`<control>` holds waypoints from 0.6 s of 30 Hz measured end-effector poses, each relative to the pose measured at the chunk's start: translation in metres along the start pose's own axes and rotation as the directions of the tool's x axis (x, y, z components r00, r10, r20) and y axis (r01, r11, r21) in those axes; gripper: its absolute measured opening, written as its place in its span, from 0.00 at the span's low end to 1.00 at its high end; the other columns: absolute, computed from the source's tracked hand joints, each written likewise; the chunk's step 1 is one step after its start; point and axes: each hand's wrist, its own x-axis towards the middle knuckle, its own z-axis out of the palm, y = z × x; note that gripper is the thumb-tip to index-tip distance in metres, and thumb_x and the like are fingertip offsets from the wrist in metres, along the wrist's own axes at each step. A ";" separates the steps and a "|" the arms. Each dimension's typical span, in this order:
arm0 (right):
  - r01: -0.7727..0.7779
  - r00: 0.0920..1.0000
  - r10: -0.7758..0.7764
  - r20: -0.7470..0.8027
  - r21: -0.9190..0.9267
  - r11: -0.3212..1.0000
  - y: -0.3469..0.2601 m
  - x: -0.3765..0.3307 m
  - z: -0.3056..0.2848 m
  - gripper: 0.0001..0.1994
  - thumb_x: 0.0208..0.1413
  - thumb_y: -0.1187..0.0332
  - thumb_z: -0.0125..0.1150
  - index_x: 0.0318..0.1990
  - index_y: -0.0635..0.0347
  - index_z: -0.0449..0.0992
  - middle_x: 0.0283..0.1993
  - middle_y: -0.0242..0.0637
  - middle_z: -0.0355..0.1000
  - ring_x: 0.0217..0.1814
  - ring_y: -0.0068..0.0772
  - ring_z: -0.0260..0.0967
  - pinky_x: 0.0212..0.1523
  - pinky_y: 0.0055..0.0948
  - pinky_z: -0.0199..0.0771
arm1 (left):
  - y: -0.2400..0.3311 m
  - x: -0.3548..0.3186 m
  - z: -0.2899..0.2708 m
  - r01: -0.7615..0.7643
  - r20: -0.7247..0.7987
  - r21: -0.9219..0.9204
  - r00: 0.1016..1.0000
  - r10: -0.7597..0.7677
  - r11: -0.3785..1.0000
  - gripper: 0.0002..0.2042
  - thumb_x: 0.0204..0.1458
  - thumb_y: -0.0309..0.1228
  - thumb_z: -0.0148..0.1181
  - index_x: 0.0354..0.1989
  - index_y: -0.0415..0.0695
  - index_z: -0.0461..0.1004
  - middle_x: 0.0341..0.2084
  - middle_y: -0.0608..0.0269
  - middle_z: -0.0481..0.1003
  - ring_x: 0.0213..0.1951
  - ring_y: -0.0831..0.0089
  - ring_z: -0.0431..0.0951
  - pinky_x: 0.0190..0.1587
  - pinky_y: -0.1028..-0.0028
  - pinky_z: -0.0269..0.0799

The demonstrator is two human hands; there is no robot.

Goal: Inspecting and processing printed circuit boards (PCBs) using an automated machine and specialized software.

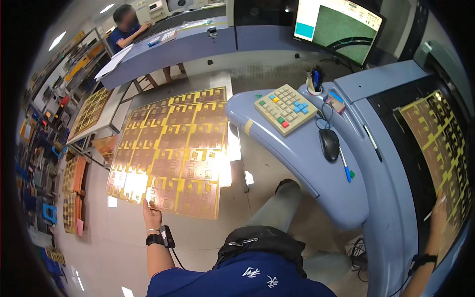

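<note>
My left hand [152, 215] is closed on the near edge of a large copper and yellow circuit board panel [170, 133]. That panel is tilted, bright with glare, and its far part lies over a metal table. At the far right, my right hand [438, 218] rests along the edge of a second circuit board panel [429, 133] on the machine's black bed. Its fingers look stretched out, seen from the side. A small white strip [427, 216] shows beside them; whether the hand touches it I cannot tell.
The blue-grey console [307, 163] carries a keypad [285, 109], a black mouse [329, 145], pens and a pen cup [315, 81]. A monitor [341, 27] stands behind. More panels lie on a side table [106, 111] and upright on the floor at left. Another person [123, 32] works across.
</note>
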 end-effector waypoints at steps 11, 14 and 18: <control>-0.164 0.849 0.424 -0.314 0.606 0.778 0.030 0.031 -0.139 0.25 0.53 0.78 0.45 0.58 0.40 0.65 0.52 0.40 0.71 0.48 0.45 0.70 0.50 0.37 0.70 | 0.074 0.013 0.009 -0.184 0.150 -0.196 0.965 0.215 0.963 0.20 0.63 0.45 0.41 0.45 0.38 0.67 0.38 0.60 0.71 0.39 0.72 0.72 0.43 0.73 0.72; -0.173 0.806 0.465 -0.366 0.606 0.776 0.083 0.006 -0.177 0.23 0.56 0.77 0.44 0.57 0.40 0.67 0.51 0.41 0.72 0.50 0.45 0.70 0.49 0.35 0.71 | 0.093 -0.011 0.040 -0.324 0.069 -0.176 0.938 0.340 0.930 0.19 0.63 0.41 0.41 0.49 0.36 0.64 0.39 0.59 0.71 0.39 0.71 0.72 0.43 0.77 0.72; -0.270 0.636 0.695 -0.336 0.747 0.608 0.142 -0.043 -0.226 0.17 0.59 0.74 0.49 0.56 0.58 0.69 0.50 0.44 0.73 0.53 0.31 0.70 0.48 0.26 0.68 | 0.105 0.009 0.024 -0.550 0.192 -0.125 0.803 0.564 0.826 0.19 0.61 0.37 0.44 0.53 0.33 0.61 0.42 0.58 0.70 0.41 0.67 0.72 0.45 0.75 0.71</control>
